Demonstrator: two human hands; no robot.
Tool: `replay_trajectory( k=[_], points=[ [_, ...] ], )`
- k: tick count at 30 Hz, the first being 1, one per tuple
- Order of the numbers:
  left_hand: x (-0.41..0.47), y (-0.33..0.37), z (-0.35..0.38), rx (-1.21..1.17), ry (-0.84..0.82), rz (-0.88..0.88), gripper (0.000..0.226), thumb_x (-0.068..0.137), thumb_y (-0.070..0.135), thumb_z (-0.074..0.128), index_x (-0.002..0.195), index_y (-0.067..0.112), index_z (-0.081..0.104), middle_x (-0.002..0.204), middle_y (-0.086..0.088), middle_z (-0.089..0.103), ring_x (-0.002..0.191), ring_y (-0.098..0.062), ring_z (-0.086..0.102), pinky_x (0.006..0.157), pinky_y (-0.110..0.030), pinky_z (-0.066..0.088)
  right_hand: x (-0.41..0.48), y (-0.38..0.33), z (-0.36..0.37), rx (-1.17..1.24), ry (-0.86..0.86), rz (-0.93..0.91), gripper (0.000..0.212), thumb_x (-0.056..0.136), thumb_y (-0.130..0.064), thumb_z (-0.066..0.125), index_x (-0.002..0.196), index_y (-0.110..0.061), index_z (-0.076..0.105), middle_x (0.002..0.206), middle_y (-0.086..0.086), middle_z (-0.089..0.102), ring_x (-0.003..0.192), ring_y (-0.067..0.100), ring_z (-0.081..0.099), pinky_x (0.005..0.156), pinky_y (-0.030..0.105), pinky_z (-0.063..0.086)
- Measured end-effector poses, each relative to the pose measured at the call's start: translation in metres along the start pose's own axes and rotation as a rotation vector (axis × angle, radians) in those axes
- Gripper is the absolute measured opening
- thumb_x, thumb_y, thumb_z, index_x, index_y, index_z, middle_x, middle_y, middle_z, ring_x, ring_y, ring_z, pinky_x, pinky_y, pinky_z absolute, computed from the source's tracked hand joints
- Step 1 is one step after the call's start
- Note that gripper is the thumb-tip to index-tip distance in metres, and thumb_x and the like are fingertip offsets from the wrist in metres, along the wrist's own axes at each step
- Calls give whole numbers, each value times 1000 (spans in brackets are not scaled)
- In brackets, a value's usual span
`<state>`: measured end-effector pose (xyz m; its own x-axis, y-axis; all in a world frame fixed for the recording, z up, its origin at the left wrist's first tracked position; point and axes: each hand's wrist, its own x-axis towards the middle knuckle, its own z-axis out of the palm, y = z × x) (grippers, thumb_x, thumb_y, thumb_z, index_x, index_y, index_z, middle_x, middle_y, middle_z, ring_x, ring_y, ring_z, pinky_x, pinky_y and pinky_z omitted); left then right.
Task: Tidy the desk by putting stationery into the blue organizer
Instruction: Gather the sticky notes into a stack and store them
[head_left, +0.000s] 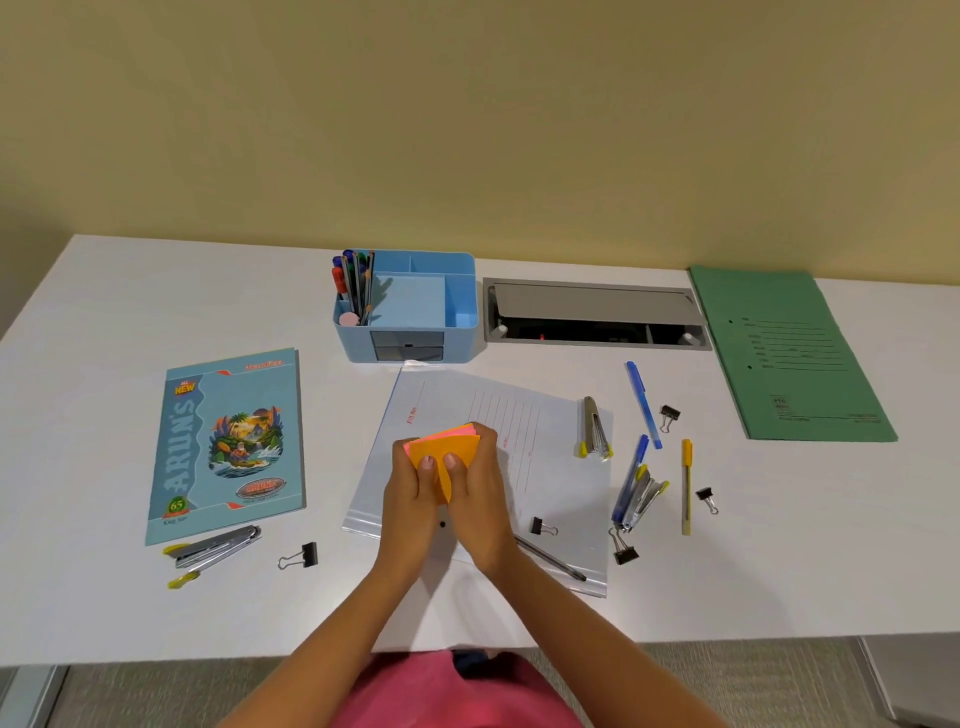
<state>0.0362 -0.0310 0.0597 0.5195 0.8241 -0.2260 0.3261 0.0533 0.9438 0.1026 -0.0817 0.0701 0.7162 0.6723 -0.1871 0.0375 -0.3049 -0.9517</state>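
Observation:
Both my hands hold a pad of orange and pink sticky notes (448, 442) above a clear plastic file (550, 499) at the desk's centre. My left hand (410, 496) grips its left side, my right hand (480, 493) its right side, thumbs on top. The blue organizer (460, 306) stands at the back centre; pens and pencils (353, 280) fill its left compartment, the other compartments look bare. Loose on the right lie a blue pen (643, 404), a yellow pen (686, 486), another blue pen (631, 478), staplers (594, 427) (644, 496) and several black binder clips (669, 415).
A blue notebook (228, 441) lies at the left, with a stapler (215, 548) and a binder clip (301, 556) below it. A grey pen (550, 558) rests on the file. A green folder (789, 358) sits far right, a grey cable hatch (595, 314) beside the organizer.

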Motion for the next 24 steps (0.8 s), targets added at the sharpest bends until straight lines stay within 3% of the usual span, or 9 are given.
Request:
replay_trajectory(
  k=[5,8,10,12,13,15,18,21,24],
  points=[
    [-8,-23,-13,42,-4,79,22,99,16,40,102,37,46,101,17,58,92,1,61,75,-7,46,-9,21,8,-54,6,-142,21,99,-3,39,109,-21,35,102,-4,44,93,11,49,80,5,41],
    [-13,-37,-16,74,-38,42,28,98,12,42,100,40,44,99,19,55,89,-2,58,77,-10,41,-13,33,10,-45,-45,-92,23,100,-1,36,111,-21,33,96,-10,42,85,0,46,73,-1,37],
    [-16,-39,-17,57,-84,9,5,96,42,44,99,39,44,95,16,55,87,-4,57,77,-16,44,-12,37,11,-3,-61,-39,25,100,0,35,116,-20,32,95,-7,43,83,-2,48,70,0,39],
    [-12,-44,-16,105,-44,51,68,68,87,35,99,29,49,90,9,58,82,-6,58,74,-14,47,-9,36,11,4,-53,13,26,101,-6,36,119,-23,30,98,-3,43,85,5,49,69,3,41],
    [-9,-43,-15,62,-31,22,90,56,95,31,101,20,52,88,3,59,80,-9,59,73,-13,48,-7,35,11,13,-58,18,23,101,-10,36,119,-22,29,101,0,43,88,8,48,69,2,42],
    [-4,-38,-15,36,-18,5,105,50,99,28,102,10,51,84,-2,59,76,-11,59,68,-11,49,-5,34,10,2,-66,4,22,101,-10,34,119,-19,27,106,2,41,93,10,47,72,-1,41],
    [2,-28,-14,54,33,28,80,69,88,27,103,18,45,86,6,59,76,-4,56,61,-7,45,3,31,10,-86,-59,14,25,100,-11,39,124,-14,29,113,3,44,100,16,52,70,-2,41],
    [13,-21,-10,15,88,-55,20,99,36,41,113,22,42,106,-7,62,89,-17,59,69,-10,41,8,25,10,-110,0,15,17,100,-16,42,116,-14,38,108,-2,46,98,16,53,68,-4,41],
    [24,-12,-6,-70,73,-92,30,99,27,42,125,13,44,117,-13,58,109,-34,57,88,-34,48,14,16,13,-8,55,66,27,101,-18,40,126,-7,41,115,4,49,103,17,52,76,4,46]
  ],
)
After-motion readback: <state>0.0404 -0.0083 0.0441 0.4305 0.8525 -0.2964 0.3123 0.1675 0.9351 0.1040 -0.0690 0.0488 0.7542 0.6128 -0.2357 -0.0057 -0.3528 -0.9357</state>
